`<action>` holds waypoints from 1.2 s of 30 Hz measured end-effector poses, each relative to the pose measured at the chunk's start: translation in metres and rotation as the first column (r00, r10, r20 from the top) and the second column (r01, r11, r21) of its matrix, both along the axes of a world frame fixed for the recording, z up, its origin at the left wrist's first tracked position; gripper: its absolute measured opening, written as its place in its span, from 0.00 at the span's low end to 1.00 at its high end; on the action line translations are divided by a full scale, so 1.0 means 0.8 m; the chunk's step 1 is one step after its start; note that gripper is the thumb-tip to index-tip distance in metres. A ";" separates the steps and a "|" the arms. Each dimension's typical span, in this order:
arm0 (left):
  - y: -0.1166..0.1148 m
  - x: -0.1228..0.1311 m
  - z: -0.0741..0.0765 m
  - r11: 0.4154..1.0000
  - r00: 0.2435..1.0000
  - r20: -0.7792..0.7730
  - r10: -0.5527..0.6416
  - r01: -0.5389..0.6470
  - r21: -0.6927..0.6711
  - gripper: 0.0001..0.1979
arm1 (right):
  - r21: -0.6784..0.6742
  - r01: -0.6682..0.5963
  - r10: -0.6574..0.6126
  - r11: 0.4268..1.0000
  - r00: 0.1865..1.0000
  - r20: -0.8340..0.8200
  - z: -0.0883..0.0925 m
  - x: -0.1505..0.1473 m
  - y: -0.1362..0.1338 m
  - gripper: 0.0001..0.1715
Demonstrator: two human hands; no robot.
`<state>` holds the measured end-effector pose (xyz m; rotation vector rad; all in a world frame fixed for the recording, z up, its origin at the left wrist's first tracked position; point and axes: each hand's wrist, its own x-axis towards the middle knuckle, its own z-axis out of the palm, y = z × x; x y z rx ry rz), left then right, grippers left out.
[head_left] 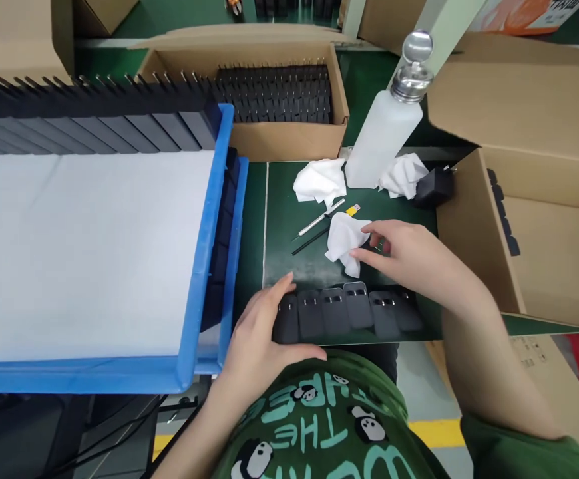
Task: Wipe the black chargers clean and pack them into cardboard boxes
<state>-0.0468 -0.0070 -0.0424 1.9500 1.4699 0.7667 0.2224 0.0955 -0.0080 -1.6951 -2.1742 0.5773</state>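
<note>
A row of black power adapters (335, 311) with short metal prongs lies along the table's near edge. My left hand (269, 332) is at the row's left end, thumb and fingers spread around the end adapter; whether it touches is unclear. A crumpled white wipe (345, 241) lies beyond the row. My right hand (403, 251) is at the wipe's right edge, with a gap between thumb and fingers and the fingertips at the cloth. Beside the wipe are a thin silver pen-like tool (322, 218), a thin black stick (311, 241) and a yellow-tipped USB plug (353, 209).
Left is a blue tray (199, 266) with a white sheet and adapters along its far side. Behind stands a cardboard box (289, 141) of adapters. A white bottle (382, 136), more wipes (321, 181) and a single adapter (434, 187) stand near an open carton (479, 233) at right.
</note>
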 end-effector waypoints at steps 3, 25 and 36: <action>0.004 0.011 -0.001 0.999 0.997 0.061 0.050 -0.050 -0.002 0.59 | 0.032 -0.041 0.040 0.999 0.999 0.030 -0.010 -0.017 0.023 0.12; -0.024 0.020 -0.063 0.950 0.825 0.473 0.309 -0.293 -0.111 0.34 | 0.691 0.170 -0.133 0.703 0.985 -0.107 0.083 0.005 0.158 0.19; -0.020 0.006 -0.080 0.972 0.881 0.444 0.162 -0.221 0.083 0.40 | 0.671 0.126 -0.159 0.730 0.987 -0.013 0.078 0.017 0.166 0.20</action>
